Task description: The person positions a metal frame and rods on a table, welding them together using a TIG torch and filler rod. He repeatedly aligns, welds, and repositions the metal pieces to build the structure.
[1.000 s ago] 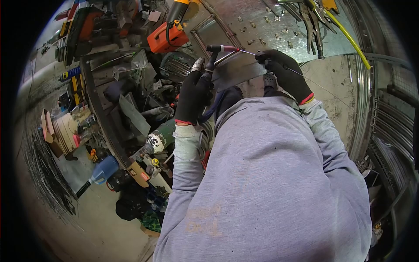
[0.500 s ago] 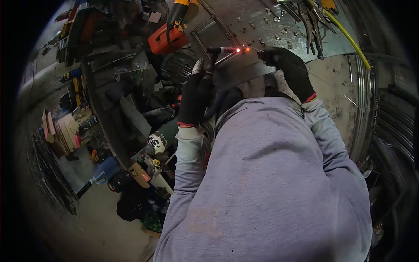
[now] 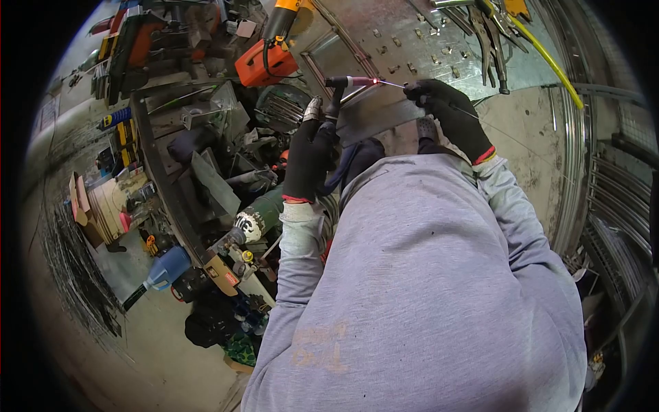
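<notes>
My left hand (image 3: 309,154), in a black glove with a silvery wrapped fingertip, is closed around the handle of a TIG welding torch (image 3: 335,103). The torch's pinkish nozzle points right, with a small red-white glow at its tip. My right hand (image 3: 456,117), also in a black glove, pinches a thin filler rod (image 3: 392,84). The rod's front end reaches left to the glowing tip, while its tail runs back past the wrist. Below the nozzle lies a grey metal plate (image 3: 384,118), and thin metal bars (image 3: 329,42) form a frame just beyond.
Small metal pieces (image 3: 412,67) dot the metal tabletop (image 3: 412,20). Locking pliers (image 3: 489,51) and a yellow strip (image 3: 549,58) lie at the back right. An orange-red box (image 3: 264,65) stands behind my left hand. A gas cylinder (image 3: 257,220) and clutter fill the left side.
The bright white and orange spots at the torch tip have shrunk to one small reddish glow. The whole view is lighter. Both hands stay almost in place.
</notes>
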The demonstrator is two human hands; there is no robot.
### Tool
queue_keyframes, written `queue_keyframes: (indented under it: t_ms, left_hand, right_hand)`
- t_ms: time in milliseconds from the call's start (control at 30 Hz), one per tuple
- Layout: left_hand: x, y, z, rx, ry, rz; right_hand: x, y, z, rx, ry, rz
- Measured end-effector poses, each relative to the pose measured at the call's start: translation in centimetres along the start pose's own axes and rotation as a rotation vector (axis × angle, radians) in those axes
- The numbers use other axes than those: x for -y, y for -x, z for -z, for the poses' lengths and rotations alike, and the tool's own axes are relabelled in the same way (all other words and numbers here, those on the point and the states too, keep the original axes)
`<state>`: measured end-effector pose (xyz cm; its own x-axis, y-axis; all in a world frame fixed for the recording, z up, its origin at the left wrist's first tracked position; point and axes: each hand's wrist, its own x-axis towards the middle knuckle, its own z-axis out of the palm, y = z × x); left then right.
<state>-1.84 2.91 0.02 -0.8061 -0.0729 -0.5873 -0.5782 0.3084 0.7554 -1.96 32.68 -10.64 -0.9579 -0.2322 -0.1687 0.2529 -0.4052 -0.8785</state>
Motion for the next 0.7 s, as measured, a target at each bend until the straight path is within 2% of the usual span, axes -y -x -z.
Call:
queue_keyframes:
  t_ms: [533,600,633,667,700]
  left_hand:
    - [0.6,0.2,-0.5,-0.032,-0.06,-0.048]
    - [-0.4,0.7,-1.1,0.029,0.179,-0.145]
    - [-1.4,1.1,-1.5,-0.02,-0.035,-0.129]
    - [-0.8,0.8,-1.4,-0.02,-0.035,-0.128]
    - [0.0,0.3,-1.3,-0.068,-0.188,-0.256]
  right_hand:
    - [-1.4,-0.4,0.9,-0.008,-0.034,-0.007]
    - [-3.3,-0.8,2.3,0.024,0.658,0.418]
    - [-3.9,-0.8,2.6,0.015,0.665,0.456]
    - [-3.7,-0.8,2.6,0.015,0.665,0.456]
    - [-3.0,-0.9,2.5,0.05,0.668,0.488]
